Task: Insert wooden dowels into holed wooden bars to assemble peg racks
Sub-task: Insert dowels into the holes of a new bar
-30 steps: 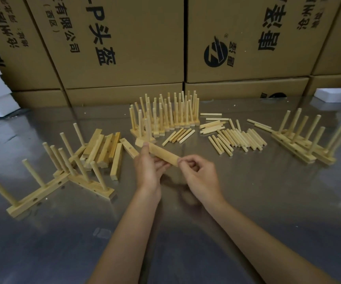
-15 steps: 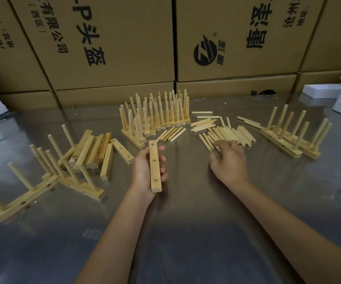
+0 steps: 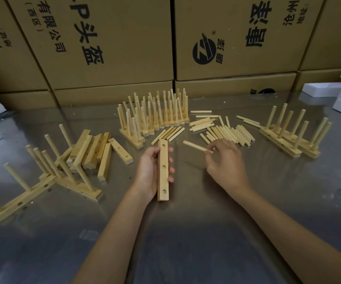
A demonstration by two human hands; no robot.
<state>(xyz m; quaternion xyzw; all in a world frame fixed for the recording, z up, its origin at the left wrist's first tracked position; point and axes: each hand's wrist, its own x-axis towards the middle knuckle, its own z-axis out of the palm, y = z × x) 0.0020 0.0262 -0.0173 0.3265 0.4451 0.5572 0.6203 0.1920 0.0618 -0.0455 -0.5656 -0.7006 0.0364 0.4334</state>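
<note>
My left hand [image 3: 149,173] grips a holed wooden bar [image 3: 163,171] lengthwise, its three holes facing up and none filled. To its right, my right hand [image 3: 225,160] pinches one wooden dowel [image 3: 195,146] at its near end; the dowel points left toward the bar's far end without touching it. Loose dowels [image 3: 227,132] lie in a heap just beyond my right hand. A stack of bare holed bars [image 3: 92,149] lies to the left.
Finished peg racks stand at the back centre [image 3: 155,115], at the right [image 3: 290,132] and at the left [image 3: 48,181] on the shiny metal table [image 3: 186,232]. Cardboard boxes [image 3: 124,42] wall off the back. White foam blocks [image 3: 319,89] sit at the far right.
My right hand reached to the dowel heap, picked up one dowel and now holds it lifted toward the bar. My left hand turned the bar lengthwise and keeps it steady.
</note>
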